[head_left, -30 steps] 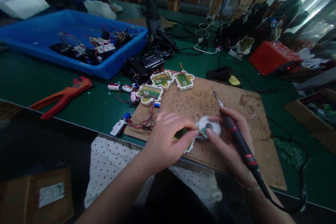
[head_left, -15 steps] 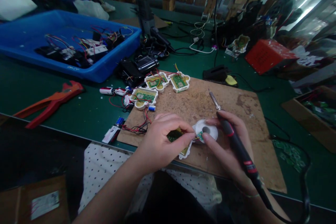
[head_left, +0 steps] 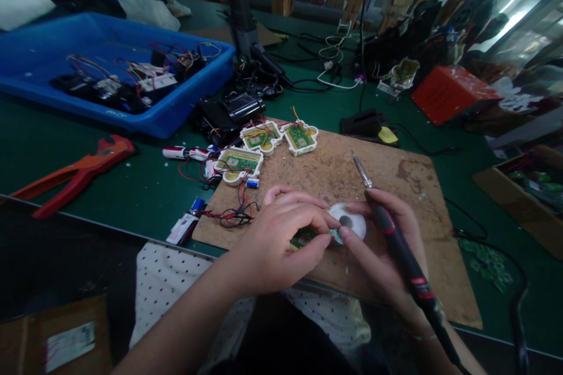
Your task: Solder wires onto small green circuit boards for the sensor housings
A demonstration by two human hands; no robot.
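My right hand (head_left: 396, 246) is closed with a soldering iron (head_left: 389, 225) lodged in it, tip pointing up and away over the brown board. Its thumb and a finger also reach to a small green circuit board (head_left: 336, 235) in front of a white solder spool (head_left: 354, 222). Bent over from the left, my left hand (head_left: 290, 234) pinches at the edge of that small board; what lies between its fingertips is too small to make out. Partly hidden beneath the left hand is a housing with a green circuit board (head_left: 302, 239).
Several white housings with circuit boards (head_left: 237, 163) sit at the brown board's (head_left: 316, 173) back left. Red-handled pliers (head_left: 83, 170) and a blue bin (head_left: 176, 111) are at left. An iron holder (head_left: 363, 123) stands behind; loose small boards (head_left: 486, 263) and a cardboard box (head_left: 523, 187) lie right.
My left hand has shifted slightly right, closer to the right thumb, and covers more of the housing under it. The soldering iron has hardly moved.
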